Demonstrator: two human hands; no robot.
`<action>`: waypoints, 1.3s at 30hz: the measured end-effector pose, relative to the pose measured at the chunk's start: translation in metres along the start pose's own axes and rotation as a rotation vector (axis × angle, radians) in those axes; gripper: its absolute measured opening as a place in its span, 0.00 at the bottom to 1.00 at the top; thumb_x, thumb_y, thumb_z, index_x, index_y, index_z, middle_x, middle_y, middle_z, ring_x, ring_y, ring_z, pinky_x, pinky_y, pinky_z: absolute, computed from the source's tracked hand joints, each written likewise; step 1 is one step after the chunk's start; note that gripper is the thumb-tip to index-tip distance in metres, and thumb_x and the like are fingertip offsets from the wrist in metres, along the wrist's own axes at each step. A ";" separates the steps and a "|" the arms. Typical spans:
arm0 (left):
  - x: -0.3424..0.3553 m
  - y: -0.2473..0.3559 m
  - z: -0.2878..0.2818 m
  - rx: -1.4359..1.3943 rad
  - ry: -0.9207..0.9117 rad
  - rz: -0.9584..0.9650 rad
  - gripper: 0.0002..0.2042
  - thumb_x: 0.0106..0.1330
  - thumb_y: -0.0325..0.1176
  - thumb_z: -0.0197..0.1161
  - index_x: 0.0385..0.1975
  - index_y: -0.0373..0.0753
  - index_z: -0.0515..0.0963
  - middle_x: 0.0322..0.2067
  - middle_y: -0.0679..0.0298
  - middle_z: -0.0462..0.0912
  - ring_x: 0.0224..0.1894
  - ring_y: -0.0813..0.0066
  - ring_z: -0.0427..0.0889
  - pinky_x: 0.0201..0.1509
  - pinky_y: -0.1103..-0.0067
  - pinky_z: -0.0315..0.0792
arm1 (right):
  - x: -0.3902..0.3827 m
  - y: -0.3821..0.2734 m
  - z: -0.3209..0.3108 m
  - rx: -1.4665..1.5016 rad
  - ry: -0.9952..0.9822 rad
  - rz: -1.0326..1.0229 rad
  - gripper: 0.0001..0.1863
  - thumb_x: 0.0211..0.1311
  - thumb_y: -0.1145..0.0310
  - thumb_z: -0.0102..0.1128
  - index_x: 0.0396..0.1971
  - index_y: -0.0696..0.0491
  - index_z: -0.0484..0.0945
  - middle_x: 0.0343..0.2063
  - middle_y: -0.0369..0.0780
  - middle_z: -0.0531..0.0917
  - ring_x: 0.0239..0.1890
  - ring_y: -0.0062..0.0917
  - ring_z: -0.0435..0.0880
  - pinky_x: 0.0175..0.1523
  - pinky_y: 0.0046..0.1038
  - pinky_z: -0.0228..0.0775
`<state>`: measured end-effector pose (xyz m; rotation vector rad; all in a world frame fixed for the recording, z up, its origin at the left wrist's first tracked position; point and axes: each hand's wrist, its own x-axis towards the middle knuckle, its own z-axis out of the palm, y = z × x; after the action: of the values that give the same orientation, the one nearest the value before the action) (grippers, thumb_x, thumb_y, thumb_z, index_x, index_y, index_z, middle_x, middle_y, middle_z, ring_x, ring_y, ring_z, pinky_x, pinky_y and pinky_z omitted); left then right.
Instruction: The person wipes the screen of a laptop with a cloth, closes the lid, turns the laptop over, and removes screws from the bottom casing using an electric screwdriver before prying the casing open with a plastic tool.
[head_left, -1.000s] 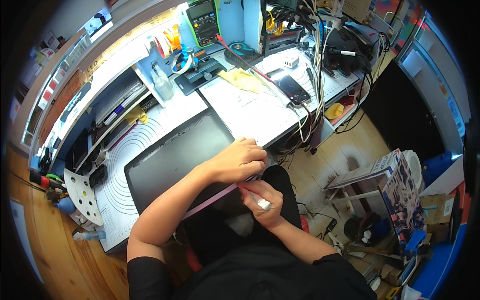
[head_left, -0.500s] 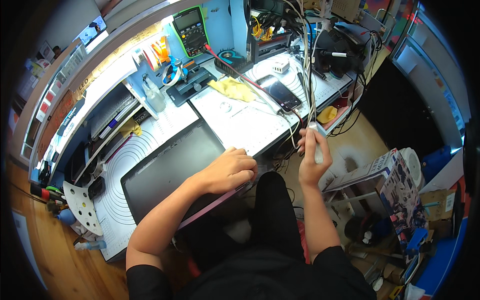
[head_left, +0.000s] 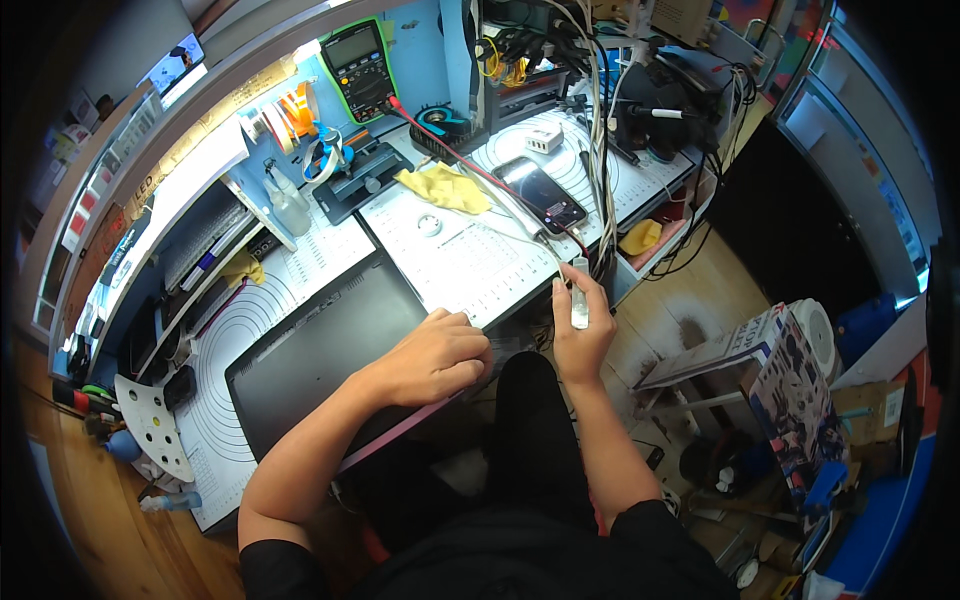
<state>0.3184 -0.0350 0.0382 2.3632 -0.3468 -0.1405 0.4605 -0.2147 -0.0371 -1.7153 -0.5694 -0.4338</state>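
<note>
A dark laptop-like panel [head_left: 330,345], flat and with slots along its far edge, lies on the bench at a slant. My left hand [head_left: 435,358] rests over its right front part with the fingers curled in; whatever they may hold is hidden. Off the bench's front edge, my right hand [head_left: 584,335] is raised, its fingers and thumb closed round a slim translucent whitish bottle [head_left: 580,305]. The bottle is upright or nearly so. Beyond this hand a smartphone [head_left: 540,195] lies screen up, with a cable at its near end.
A green-rimmed multimeter [head_left: 358,70] leans at the back, its red lead crossing the bench. Yellow cloth [head_left: 445,187], a white charger block [head_left: 544,138] and hanging cables [head_left: 598,130] are nearby. A printed box [head_left: 795,400] stands on the right.
My right hand has moved left with the bottle, closer to my left hand. The whole view has shifted slightly. My left hand stays over the panel.
</note>
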 end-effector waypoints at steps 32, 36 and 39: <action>-0.002 -0.016 0.003 -0.315 0.082 0.015 0.18 0.71 0.44 0.39 0.37 0.36 0.72 0.28 0.61 0.74 0.35 0.65 0.73 0.46 0.69 0.67 | -0.123 -0.087 -0.010 0.286 -0.555 -0.150 0.17 0.59 0.80 0.67 0.49 0.62 0.82 0.38 0.47 0.87 0.36 0.31 0.88 0.43 0.27 0.79; -0.002 -0.016 0.004 -0.345 0.092 0.026 0.18 0.71 0.44 0.40 0.37 0.35 0.72 0.27 0.61 0.74 0.34 0.66 0.72 0.45 0.70 0.67 | -0.125 -0.085 -0.008 0.289 -0.538 -0.149 0.16 0.59 0.81 0.67 0.48 0.62 0.82 0.38 0.47 0.87 0.37 0.32 0.88 0.44 0.28 0.80; -0.003 -0.016 0.004 -0.314 0.115 0.080 0.17 0.71 0.43 0.41 0.37 0.36 0.73 0.26 0.62 0.74 0.33 0.66 0.73 0.45 0.70 0.67 | -0.124 -0.087 -0.007 0.279 -0.547 -0.116 0.15 0.59 0.81 0.67 0.47 0.62 0.82 0.37 0.46 0.87 0.37 0.31 0.88 0.44 0.28 0.79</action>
<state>0.3182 -0.0259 0.0239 2.0342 -0.3362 -0.0192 0.3086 -0.2247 -0.0371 -1.5287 -1.0752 0.0478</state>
